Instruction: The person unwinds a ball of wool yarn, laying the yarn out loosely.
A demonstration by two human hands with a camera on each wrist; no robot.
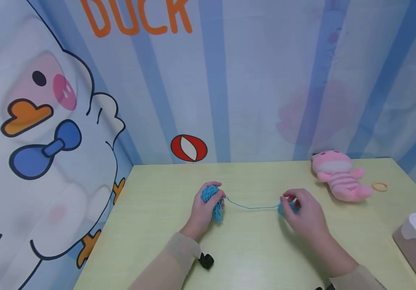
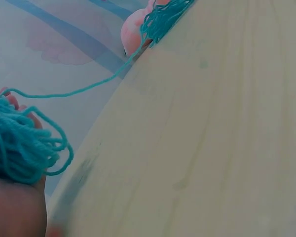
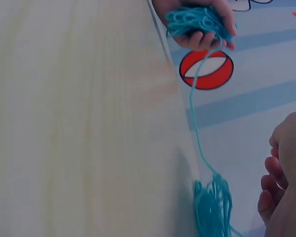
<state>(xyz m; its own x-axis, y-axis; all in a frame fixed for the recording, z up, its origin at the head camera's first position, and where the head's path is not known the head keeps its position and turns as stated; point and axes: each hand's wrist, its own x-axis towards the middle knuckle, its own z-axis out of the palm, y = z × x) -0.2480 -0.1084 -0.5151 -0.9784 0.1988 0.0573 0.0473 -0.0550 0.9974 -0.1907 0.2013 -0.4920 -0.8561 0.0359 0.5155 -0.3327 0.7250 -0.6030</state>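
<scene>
Larger turquoise yarn bundle (image 1: pixel 211 194), gripped in left hand (image 1: pixel 201 209). Smaller turquoise yarn bundle (image 1: pixel 280 210), pinched by right hand (image 1: pixel 306 213) above tabletop (image 1: pixel 251 249). Connecting yarn strand (image 1: pixel 250 208), sagging between both hands.

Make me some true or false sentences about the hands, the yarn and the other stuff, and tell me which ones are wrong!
1. The left hand holds blue yarn. True.
2. A strand runs from that yarn toward the right hand. True.
3. The toy is green. False: the toy is pink and white.
4. The ring is around the toy. False: the ring lies on the table, beside the toy.
5. The printed ball is red and white. True.
6. The box is by the left hand. False: the box is to the right of the right hand.
</scene>
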